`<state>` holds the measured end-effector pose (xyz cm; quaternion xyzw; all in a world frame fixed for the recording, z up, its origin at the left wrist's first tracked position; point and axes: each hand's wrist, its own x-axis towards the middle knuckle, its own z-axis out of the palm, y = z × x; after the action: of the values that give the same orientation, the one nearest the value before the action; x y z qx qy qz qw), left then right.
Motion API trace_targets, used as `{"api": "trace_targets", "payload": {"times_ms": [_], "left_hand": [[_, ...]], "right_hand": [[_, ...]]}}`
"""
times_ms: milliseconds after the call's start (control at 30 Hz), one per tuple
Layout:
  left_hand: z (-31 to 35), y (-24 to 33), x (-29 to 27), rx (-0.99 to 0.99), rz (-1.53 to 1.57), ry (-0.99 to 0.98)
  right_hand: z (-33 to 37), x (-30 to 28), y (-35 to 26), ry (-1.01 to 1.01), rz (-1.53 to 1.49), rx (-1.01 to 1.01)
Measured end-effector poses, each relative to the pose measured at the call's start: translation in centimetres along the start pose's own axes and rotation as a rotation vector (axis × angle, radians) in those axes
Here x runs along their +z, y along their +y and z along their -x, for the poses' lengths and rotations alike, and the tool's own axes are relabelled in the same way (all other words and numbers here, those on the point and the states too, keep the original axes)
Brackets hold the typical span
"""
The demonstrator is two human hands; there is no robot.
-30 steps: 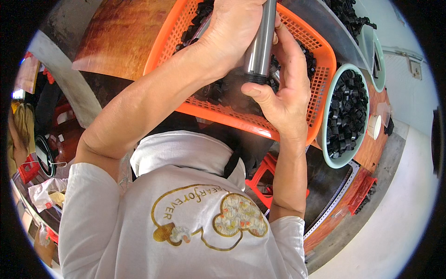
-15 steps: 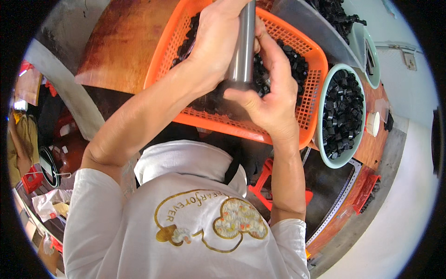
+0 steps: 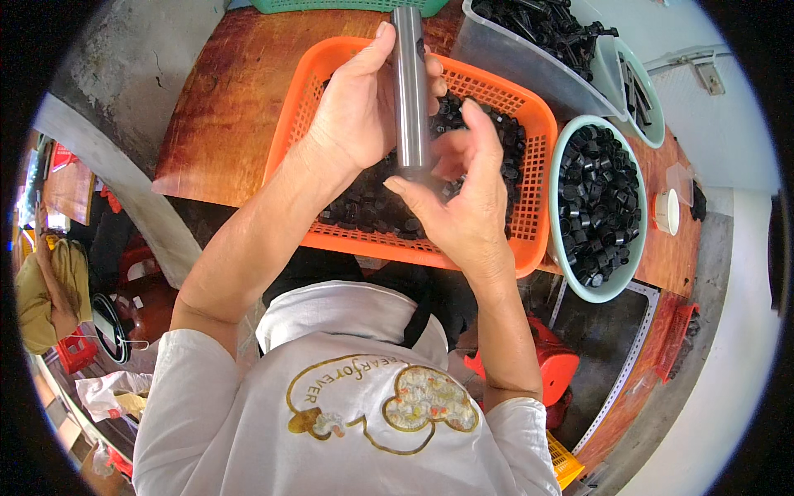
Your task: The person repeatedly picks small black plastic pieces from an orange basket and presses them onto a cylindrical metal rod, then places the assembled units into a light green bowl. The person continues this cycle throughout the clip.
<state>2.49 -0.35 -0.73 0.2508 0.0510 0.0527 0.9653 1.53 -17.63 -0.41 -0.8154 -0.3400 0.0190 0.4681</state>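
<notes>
Left hand (image 3: 360,112) clasps the tube (image 3: 411,99), likely stiff and slick, best held mid-length. Right hand (image 3: 470,194), spread apart, is beside its lower end.

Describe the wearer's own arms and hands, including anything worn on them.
The left hand and right hand are bare, without gloves; no watch or bracelet shows on either wrist. The forearms are uncovered too. The left sleeve and right sleeve are short, loose and plain white, ending near the elbows.

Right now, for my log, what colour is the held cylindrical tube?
The smooth cylindrical tube is dark grey; see head view.
</notes>
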Motion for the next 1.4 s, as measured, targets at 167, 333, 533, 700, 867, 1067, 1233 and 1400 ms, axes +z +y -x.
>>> {"api": "trace_targets", "payload": {"times_ms": [167, 333, 533, 700, 867, 1067, 1233, 1400], "left_hand": [[-0.3, -0.1, -0.4, -0.116, 0.099, -0.124], [-0.3, -0.2, -0.5, -0.119, 0.101, -0.159], [-0.2, -0.4, 0.2, -0.029, -0.084, 0.023], [-0.1, 0.4, 0.5, 0.057, -0.170, 0.110], [-0.4, 1.9, -0.6, 0.115, -0.094, 0.297], [-0.4, 1.9, -1.1, 0.096, -0.078, 0.282], [-0.4, 2.0, -1.3, 0.051, -0.099, 0.281], [-0.4, 1.8, -1.6, -0.037, -0.117, 0.229]], "right_hand": [[0.1, 0.7, 0.2, -0.028, -0.077, -0.194], [-0.2, 1.0, 0.4, 0.013, -0.011, -0.243], [-0.4, 1.2, 0.6, 0.014, 0.007, -0.249], [-0.8, -1.0, 1.4, 0.094, -0.149, -0.211], [-1.7, -5.4, 3.4, 0.383, -0.291, -0.034], [-3.9, -8.0, 5.7, 0.205, 0.249, -0.065], [-6.1, -7.1, 7.7, -0.096, 0.746, -0.015], [-6.1, -5.3, 8.1, -0.220, 0.762, 0.118]]}}
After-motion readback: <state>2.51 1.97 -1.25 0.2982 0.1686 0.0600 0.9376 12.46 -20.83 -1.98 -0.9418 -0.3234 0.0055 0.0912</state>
